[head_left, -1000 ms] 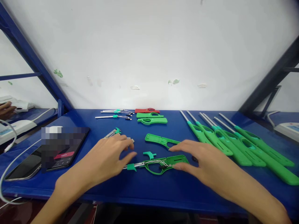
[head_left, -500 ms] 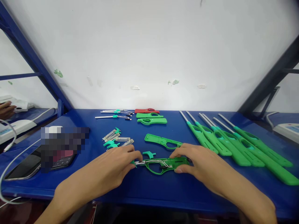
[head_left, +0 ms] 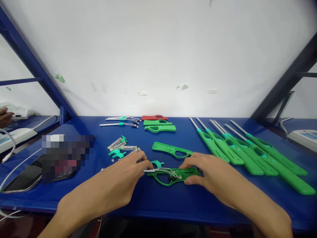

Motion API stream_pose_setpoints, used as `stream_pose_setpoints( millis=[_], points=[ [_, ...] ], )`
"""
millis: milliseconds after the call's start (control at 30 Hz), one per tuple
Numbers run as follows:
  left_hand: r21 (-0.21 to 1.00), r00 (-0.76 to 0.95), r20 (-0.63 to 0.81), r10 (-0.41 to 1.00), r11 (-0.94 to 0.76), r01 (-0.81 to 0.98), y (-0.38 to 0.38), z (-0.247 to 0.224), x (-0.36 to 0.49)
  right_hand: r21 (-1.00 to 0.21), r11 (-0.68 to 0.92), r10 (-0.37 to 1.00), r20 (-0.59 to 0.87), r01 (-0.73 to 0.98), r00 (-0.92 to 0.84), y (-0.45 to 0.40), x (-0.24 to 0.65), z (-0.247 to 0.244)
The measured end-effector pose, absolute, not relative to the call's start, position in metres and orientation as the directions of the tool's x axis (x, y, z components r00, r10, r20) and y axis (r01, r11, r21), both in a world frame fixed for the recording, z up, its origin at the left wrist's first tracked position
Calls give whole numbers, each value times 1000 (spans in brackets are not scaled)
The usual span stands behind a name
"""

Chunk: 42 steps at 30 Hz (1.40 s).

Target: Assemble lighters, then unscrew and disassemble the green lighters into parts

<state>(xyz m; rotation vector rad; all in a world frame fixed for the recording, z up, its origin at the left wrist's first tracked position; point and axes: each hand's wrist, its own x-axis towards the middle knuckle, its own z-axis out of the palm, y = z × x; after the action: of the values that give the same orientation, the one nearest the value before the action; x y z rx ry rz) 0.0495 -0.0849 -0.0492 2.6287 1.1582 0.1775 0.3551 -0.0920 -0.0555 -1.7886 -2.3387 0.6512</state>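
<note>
My left hand pinches the metal lighter tube, whose end shows past my fingertips. Wires run from that end into an open green lighter shell half, where a small black part sits. My right hand grips the shell's wide handle end between thumb and fingers, holding it at the blue table. Just behind the shell lies a teal trigger. Farther back is another green shell half, inner side up. My left hand hides most of the tube.
Clear fuel tanks and teal triggers lie left of centre. Behind them are tube assemblies and a red shell. Several assembled green lighters lie right. Left stand phones; a person's hand shows far left.
My left fingers have shifted on the tube, and the teal collar that showed at my fingertips is now hidden. The tube's end has lifted slightly. My right hand keeps its hold.
</note>
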Motion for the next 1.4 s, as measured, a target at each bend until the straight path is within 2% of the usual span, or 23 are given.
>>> stream_pose_setpoints(
  millis=[133,400,800,1133,1267,1400],
  points=[
    [283,683,-4,730,-655,701,-85,-47,54,-409,206,944,-155,889,-290,-92,357,-56],
    [366,650,-21,760,-599,712,-87,-33,52,-418,199,945,-157,886,-286,-91,355,-58],
    [424,665,-22,747,-595,682,-86,-22,44,-445,186,942,-172,876,-287,-91,355,-61],
    [417,656,37,754,-608,675,-87,-16,40,-442,167,943,-189,881,-273,-94,355,-58],
    [390,603,131,787,-600,698,-83,-13,33,-449,156,949,-179,880,-259,-94,360,-61],
    [426,510,168,844,-529,734,-67,-11,17,-454,150,951,-176,878,-254,-94,361,-62]
  ],
)
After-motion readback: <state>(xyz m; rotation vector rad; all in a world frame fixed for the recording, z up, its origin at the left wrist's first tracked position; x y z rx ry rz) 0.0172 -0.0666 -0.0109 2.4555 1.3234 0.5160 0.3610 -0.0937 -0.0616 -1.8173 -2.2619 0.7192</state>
